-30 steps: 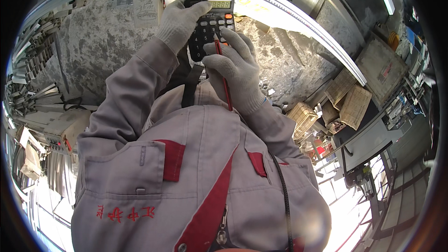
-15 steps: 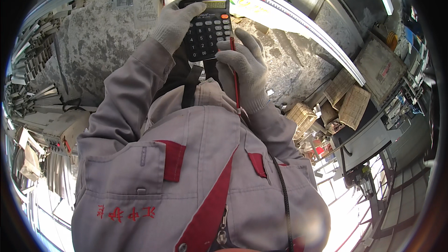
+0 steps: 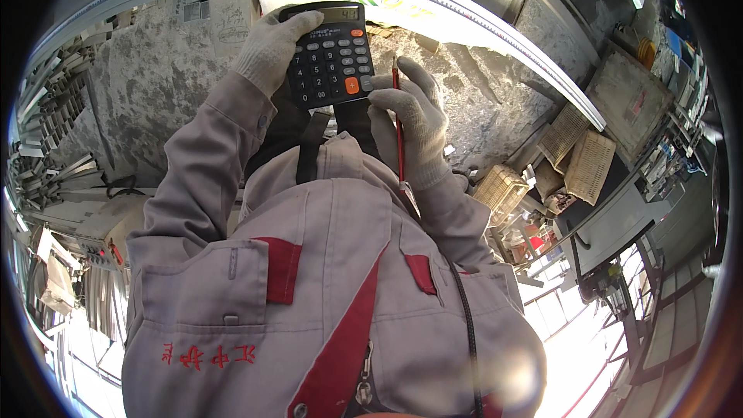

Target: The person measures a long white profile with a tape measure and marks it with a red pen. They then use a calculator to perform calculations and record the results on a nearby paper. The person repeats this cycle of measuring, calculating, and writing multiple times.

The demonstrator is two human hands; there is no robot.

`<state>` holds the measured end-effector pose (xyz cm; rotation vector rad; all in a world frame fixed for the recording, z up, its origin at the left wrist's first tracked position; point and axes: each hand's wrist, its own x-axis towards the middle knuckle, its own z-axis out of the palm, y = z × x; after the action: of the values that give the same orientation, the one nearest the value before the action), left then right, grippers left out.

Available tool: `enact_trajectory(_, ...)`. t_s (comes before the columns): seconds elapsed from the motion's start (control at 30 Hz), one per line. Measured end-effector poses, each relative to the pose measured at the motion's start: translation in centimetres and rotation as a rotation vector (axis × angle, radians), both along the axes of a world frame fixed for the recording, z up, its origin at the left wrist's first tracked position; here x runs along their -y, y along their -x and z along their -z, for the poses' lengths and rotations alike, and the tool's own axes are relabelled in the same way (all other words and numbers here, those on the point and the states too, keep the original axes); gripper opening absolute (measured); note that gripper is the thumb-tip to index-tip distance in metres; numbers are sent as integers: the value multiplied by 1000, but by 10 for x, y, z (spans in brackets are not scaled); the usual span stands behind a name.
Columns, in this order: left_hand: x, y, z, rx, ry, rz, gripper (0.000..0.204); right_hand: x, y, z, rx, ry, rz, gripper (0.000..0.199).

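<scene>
In a white knit glove, my left hand (image 3: 272, 45) grips the upper left side of a black desktop calculator (image 3: 331, 58), its thumb lying beside the display. Digits show on the calculator's small screen. My right hand (image 3: 414, 120), gloved likewise, holds a slim red pencil (image 3: 399, 131) pointing upward between its fingers. The index finger of that hand reaches to the calculator's lower right edge, by the keys next to the orange one. The other right fingers are curled partly upward behind the pencil.
A long white rail (image 3: 495, 27) with a measuring tape along it arcs across the far side. Metal profiles (image 3: 58, 120) are stacked at the left. Yellow plastic baskets (image 3: 590, 169) stand at the right, near a worn board (image 3: 631, 104). A grey mottled surface (image 3: 170, 70) lies beyond my hands.
The calculator and my left hand have shifted slightly left and down. My right hand has drawn a little away from the keys, uncovering the lower orange key. Different digits now show on the display.
</scene>
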<state>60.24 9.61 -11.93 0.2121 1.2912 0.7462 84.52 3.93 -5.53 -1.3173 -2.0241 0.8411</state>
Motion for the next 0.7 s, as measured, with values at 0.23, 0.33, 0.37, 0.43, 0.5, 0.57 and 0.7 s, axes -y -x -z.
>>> enact_trajectory(0.23,5,0,1,21,54,-33,26,5,4,0,38,1,-29,35)
enact_trajectory(0.33,7,-1,3,29,67,-33,26,5,4,3,-4,2,20,34)
enact_trajectory(0.37,7,-1,3,32,60,-28,26,5,2,3,-31,1,39,33)
enact_trajectory(0.43,6,-2,3,22,64,-6,27,3,-2,5,-63,-10,88,30)
enact_trajectory(0.5,4,-2,2,6,78,26,27,-2,-7,8,-65,-29,150,27)
enact_trajectory(0.57,3,-5,2,39,95,3,27,-3,-12,6,-117,101,251,24)
enact_trajectory(0.7,-2,-7,4,60,134,9,28,-20,-26,10,-155,115,259,30)
